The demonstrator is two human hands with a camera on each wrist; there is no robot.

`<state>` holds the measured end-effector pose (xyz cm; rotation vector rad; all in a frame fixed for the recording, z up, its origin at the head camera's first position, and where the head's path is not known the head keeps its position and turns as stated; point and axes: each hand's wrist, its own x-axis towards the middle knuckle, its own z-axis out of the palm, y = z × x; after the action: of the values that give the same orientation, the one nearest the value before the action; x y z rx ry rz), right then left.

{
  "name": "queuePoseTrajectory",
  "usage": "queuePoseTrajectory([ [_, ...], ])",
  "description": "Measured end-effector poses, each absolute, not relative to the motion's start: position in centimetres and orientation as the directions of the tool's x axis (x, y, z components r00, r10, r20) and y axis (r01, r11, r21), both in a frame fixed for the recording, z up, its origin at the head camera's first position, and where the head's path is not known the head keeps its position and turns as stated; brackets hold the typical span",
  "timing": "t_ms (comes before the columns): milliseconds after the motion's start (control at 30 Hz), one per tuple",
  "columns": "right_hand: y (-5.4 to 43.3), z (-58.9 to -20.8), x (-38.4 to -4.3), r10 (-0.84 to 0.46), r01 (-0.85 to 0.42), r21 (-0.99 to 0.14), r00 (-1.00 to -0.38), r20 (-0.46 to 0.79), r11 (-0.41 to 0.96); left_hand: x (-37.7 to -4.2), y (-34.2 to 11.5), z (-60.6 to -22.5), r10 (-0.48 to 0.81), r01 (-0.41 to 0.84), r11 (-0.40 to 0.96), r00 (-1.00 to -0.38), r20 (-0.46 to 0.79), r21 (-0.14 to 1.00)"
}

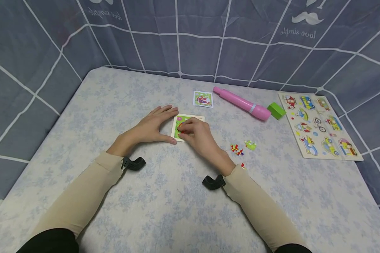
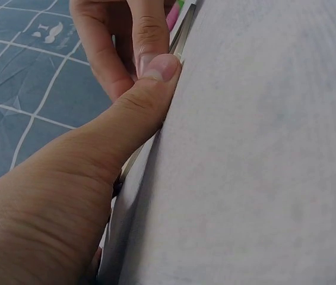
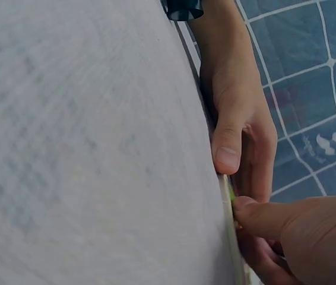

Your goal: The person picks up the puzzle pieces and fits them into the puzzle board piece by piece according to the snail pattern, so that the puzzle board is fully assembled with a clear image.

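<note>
A small square puzzle board [image 1: 173,130] with a pale rim and a green picture lies on the table between both hands. My left hand [image 1: 152,126] rests at its left side, fingers spread, with the thumb along the near left corner. Over the board, my right hand [image 1: 201,137] has thumb and fingertips together on a small red puzzle piece [image 1: 181,125], mostly covered by the fingers. To the right of this hand lie a green puzzle piece [image 1: 250,144] and red-and-yellow puzzle pieces [image 1: 234,148]. Another red piece [image 1: 243,166] peeks out beside the right wrist.
Behind the board lies a square picture card [image 1: 203,99]. A pink tube-shaped toy [image 1: 240,102] and a green block [image 1: 276,110] are further right. A large vehicle puzzle board [image 1: 316,126] lies at the right table edge. A grey checked curtain [image 1: 202,52] hangs behind the table.
</note>
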<state>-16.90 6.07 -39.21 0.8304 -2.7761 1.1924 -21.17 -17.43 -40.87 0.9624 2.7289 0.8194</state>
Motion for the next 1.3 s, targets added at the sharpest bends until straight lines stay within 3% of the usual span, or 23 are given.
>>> queuePoseTrajectory([
  [233,5.7,-38.7,-16.7,-0.537,-0.563,-0.505,-0.816,0.214,0.655,-21.1,-17.4,-40.8,0.613,0.543,0.652,-0.788,0.054,0.53],
  [433,6.1,-38.6,-16.8,-0.521,-0.52,-0.574,-0.834,0.182,0.632,-21.1,-17.4,-40.8,0.612,0.541,0.652,-0.789,0.052,0.531],
  [767,10.9,-36.3,-17.2,-0.377,-0.356,-0.717,-0.915,0.14,0.598,-21.2,-17.1,-41.0,0.602,0.526,0.667,-0.798,0.034,0.528],
  [1133,16.0,-36.0,-14.1,-0.347,-0.253,-0.745,-0.937,0.03,0.618,-21.4,-17.1,-40.8,0.608,0.533,0.669,-0.793,0.032,0.518],
  [1300,16.1,-37.0,-11.6,-0.302,-0.262,-0.663,-0.952,0.056,0.701,-21.3,-17.1,-40.9,0.607,0.532,0.668,-0.794,0.032,0.521],
])
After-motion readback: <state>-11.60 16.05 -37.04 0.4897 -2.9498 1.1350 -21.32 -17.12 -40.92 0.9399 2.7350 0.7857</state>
